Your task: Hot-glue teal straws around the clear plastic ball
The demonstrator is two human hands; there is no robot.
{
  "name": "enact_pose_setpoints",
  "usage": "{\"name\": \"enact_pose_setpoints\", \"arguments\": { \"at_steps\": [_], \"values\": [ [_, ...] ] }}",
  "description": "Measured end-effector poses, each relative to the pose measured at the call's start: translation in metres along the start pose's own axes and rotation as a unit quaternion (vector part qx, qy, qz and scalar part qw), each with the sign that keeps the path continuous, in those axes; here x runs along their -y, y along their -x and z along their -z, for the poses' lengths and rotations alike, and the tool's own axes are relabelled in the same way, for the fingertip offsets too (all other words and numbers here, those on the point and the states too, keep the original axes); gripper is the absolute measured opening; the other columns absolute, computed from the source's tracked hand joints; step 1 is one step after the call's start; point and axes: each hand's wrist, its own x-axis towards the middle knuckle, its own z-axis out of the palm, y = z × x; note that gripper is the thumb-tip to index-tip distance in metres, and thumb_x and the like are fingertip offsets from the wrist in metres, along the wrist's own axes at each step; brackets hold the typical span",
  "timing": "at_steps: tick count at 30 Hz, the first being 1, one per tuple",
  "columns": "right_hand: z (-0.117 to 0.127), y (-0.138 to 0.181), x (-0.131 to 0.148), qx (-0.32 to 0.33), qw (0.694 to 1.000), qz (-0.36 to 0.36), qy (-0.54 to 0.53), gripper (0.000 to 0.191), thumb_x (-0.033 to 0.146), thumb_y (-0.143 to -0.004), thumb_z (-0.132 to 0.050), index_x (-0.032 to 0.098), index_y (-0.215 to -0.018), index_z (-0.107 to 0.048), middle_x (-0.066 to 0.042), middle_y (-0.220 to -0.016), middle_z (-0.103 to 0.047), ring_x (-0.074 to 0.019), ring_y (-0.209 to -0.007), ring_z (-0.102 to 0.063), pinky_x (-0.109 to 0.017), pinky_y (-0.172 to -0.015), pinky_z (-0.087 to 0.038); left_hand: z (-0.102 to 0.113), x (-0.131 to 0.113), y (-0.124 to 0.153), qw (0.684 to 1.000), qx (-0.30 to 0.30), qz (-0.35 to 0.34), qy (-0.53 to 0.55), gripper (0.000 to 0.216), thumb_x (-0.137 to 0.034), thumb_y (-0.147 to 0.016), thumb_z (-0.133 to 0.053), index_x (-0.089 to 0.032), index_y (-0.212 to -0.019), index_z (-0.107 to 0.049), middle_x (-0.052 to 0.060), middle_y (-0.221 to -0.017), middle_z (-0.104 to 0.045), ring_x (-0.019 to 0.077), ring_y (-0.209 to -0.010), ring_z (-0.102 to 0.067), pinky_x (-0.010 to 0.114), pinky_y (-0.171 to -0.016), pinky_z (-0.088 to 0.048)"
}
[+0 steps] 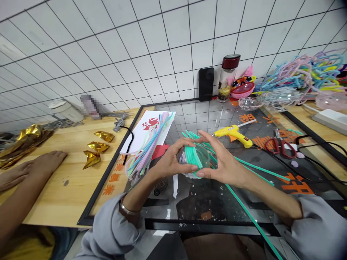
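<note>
Both my hands cup a small clear ball (195,157) wrapped with teal pipe cleaner, held above the black glass mat (244,202). My left hand (173,160) grips its left side, thumb on top. My right hand (221,160) closes on its right side, fingertips meeting the left hand's. A long teal pipe cleaner (252,218) trails from the ball toward the lower right. More teal pipe cleaners (260,169) lie under my right hand.
A bundle of pastel pipe cleaners (148,148) lies left on white paper. A yellow glue gun (235,134), red scissors (282,147), a jar (226,77), a phone (206,83) and a pipe-cleaner heap (303,76) sit behind. Another person's hand (40,164) rests near gold foil pieces (96,150).
</note>
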Motion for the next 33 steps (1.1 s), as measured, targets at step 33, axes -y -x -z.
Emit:
{"name": "enact_pose_setpoints", "arguments": {
  "at_steps": [33],
  "values": [
    [-0.005,0.002,-0.014,0.082,0.993,0.070,0.056,0.118,0.053,-0.072,-0.078,0.034,-0.157,0.001,-0.014,-0.159,-0.029,-0.0364,-0.146,-0.028,-0.064,-0.113,-0.028,0.001,0.000,-0.003,0.999,-0.021,0.042,0.024,0.051,-0.038,-0.067,-0.084,-0.023,-0.107,-0.055,0.006,-0.118,-0.059,0.0250,-0.119,-0.054,0.042,-0.108,-0.040]
  ]
}}
